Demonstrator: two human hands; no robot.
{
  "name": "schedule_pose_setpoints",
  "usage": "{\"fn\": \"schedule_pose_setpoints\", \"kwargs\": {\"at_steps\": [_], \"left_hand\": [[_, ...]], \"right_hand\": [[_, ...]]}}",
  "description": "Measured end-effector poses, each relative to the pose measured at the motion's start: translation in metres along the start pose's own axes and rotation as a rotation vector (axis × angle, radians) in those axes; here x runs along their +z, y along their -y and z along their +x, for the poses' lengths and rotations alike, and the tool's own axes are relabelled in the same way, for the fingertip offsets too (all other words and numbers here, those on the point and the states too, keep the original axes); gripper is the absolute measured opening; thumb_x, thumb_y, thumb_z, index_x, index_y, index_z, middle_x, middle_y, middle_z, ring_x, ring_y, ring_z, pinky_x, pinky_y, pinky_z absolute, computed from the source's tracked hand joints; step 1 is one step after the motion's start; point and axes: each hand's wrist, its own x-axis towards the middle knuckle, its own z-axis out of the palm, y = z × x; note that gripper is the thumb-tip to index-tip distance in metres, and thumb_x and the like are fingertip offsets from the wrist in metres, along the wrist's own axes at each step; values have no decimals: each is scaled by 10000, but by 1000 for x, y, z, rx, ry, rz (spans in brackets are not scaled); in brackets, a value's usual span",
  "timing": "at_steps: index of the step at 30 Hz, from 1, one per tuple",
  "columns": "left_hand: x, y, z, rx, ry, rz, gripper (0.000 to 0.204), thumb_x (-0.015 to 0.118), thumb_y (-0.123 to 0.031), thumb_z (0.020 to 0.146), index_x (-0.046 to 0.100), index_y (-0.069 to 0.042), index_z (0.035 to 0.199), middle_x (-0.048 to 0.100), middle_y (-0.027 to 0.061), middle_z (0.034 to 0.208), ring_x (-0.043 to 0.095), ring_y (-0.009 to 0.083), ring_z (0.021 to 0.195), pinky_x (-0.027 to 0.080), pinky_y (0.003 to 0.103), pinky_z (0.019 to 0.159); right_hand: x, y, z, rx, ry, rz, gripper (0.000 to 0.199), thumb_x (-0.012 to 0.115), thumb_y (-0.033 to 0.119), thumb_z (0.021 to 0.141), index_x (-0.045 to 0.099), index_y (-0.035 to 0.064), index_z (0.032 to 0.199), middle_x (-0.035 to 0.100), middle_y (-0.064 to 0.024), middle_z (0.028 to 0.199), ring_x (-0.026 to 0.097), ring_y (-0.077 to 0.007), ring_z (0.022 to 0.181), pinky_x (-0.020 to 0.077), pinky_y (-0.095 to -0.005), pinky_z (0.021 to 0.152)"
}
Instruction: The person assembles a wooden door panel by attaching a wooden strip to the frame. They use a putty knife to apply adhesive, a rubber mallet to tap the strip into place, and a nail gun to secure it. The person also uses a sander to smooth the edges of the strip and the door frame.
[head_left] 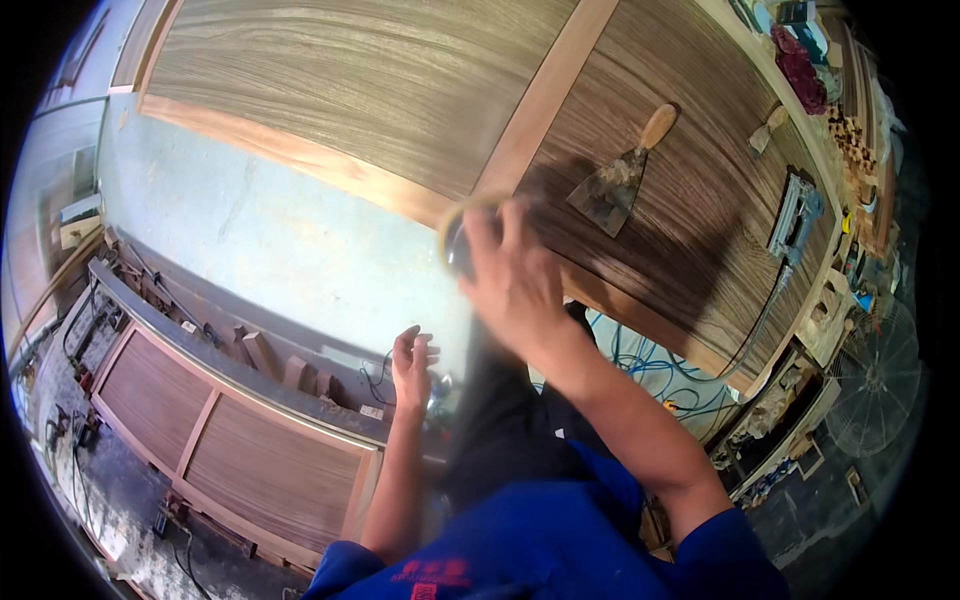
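Observation:
My right hand (515, 280) grips a round, dark thing with a yellowish rim (455, 245), blurred by motion, so its kind is unclear. It is over the near corner where the pale wooden frame strip (510, 145) meets the front rail of a large wood-grain panel (350, 70). My left hand (411, 362) hangs lower and to the left, fingers loosely bent and apart, holding nothing. To the right of my right hand, a wide putty knife (610, 195) with a wooden handle lies on the panel's darker section.
A smaller scraper (768, 130) and a nail gun (795, 215) with a hose rest on the panel's right side. Blue hoses (640, 350) tangle on the floor below. Another framed panel (260, 450) stands at lower left, and a wire-caged fan (875, 380) at far right.

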Motion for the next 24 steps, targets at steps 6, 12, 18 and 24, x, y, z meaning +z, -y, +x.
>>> {"fn": "schedule_pose_setpoints", "kwargs": {"at_steps": [6, 12, 18, 24], "left_hand": [[5, -36, -3, 137, -58, -47, 480, 560, -319, 1112, 547, 60, 1406, 686, 155, 1206, 672, 174, 949, 570, 319, 837], [30, -39, -16, 169, -24, 8, 370, 587, -219, 1089, 587, 33, 1359, 708, 129, 1179, 667, 155, 954, 559, 313, 854], [61, -82, -27, 646, -195, 649, 418, 654, -91, 991, 604, -41, 1404, 640, 165, 1332, 616, 303, 1187, 492, 435, 1034], [128, -173, 11, 977, -159, 1105, 588, 608, -200, 1007, 506, -171, 1585, 433, 150, 1633, 368, 392, 1526, 275, 523, 1261]], "right_hand": [[-31, -5, -43, -58, -110, 342, 656, 872, 163, 776, 513, 73, 1318, 544, -193, 1244, 655, -371, 1055, 568, -474, 887], [-95, -78, 92, -100, -1065, 768, 456, 768, 196, 968, 529, 99, 1344, 562, -101, 1258, 594, -209, 1149, 535, -337, 967], [-113, -82, 59, -94, -901, 938, 507, 818, 161, 930, 575, 43, 1359, 614, -61, 1197, 602, -124, 1067, 543, -300, 877], [-117, -130, -105, 206, -489, 657, 564, 766, 55, 823, 558, 46, 1347, 550, -80, 1272, 559, -207, 1170, 477, -375, 1042]]}}
